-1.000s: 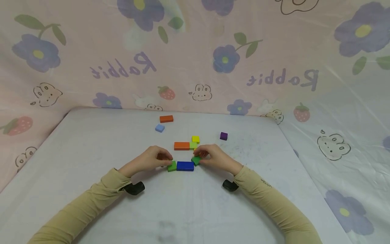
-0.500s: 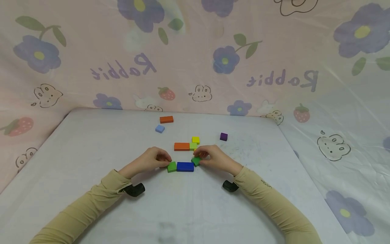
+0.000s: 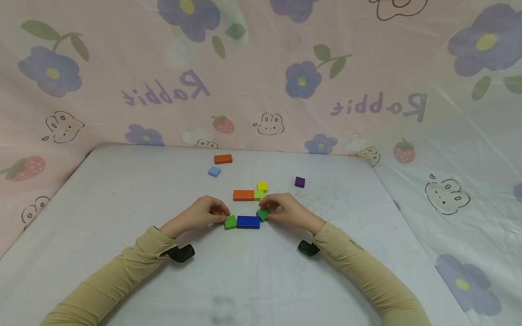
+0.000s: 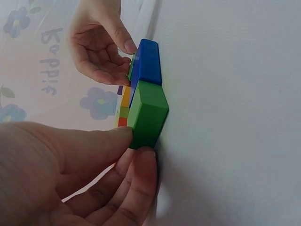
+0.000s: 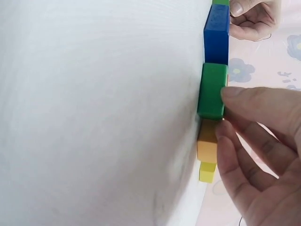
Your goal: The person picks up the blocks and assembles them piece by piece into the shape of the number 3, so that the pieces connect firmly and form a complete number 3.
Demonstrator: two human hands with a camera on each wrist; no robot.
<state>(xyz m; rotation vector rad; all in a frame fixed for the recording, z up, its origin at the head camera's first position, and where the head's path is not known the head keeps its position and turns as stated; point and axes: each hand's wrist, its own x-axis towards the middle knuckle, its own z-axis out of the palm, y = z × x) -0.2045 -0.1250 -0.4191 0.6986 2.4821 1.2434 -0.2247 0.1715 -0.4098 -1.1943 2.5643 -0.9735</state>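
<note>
A blue block (image 3: 248, 222) lies lengthwise between two green blocks, forming a row on the table. At its left end is a lighter green block (image 3: 230, 222), turned at a slight angle. My left hand (image 3: 205, 211) has thumb (image 4: 117, 136) and curled fingertips at that block's outer corner. On the other end, a darker green block (image 3: 262, 215) sits angled against the blue one's far corner. My right hand (image 3: 287, 210) pinches it between thumb (image 5: 235, 96) and fingers. Right behind it, an orange block (image 5: 207, 141) shows in the right wrist view, partly covered by fingers in the head view.
Behind the row lie an orange-red block (image 3: 243, 195), a lime block (image 3: 258, 194) and a yellow block (image 3: 262, 186). Farther back are a light blue block (image 3: 214, 171), another orange-red block (image 3: 223, 159) and a purple cube (image 3: 299, 182). A patterned curtain (image 3: 261, 81) surrounds the white table (image 3: 261, 280).
The left fingertips have drawn back slightly to the left, from over the lighter green block to its outer corner. The right hand and the blocks look unmoved.
</note>
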